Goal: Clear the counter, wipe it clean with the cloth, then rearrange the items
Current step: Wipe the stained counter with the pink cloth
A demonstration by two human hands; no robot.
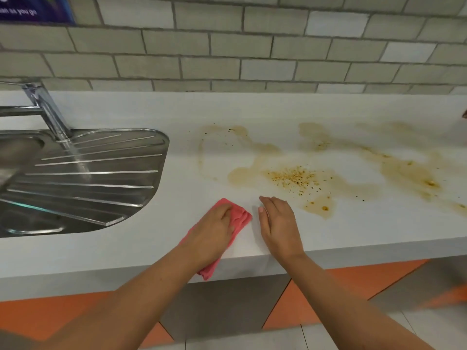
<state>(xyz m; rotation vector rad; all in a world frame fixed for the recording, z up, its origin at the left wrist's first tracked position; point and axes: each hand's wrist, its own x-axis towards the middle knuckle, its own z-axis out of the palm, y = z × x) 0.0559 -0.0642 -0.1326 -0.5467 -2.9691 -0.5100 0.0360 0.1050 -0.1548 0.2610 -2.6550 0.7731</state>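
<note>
Cloth under the left hand, stains waiting beyond.

At lower centre of the frame the left hand (pixel 214 226) bears down on the pink cloth (pixel 241 217), its fingers (pixel 226 210) curled into the folds; the cloth lies at the front of the bench (pixel 126 251), one end drooping over the edge. Just right of it the right hand (pixel 279 226) rests released, fingers straight, holding nothing. The cloth looks soft, light and limp, so bunching it under the palm should suit best. Farther, right of centre, lie brown stains (pixel 290 176); at left, the sink (pixel 88 173) and tap (pixel 48 109).
</note>
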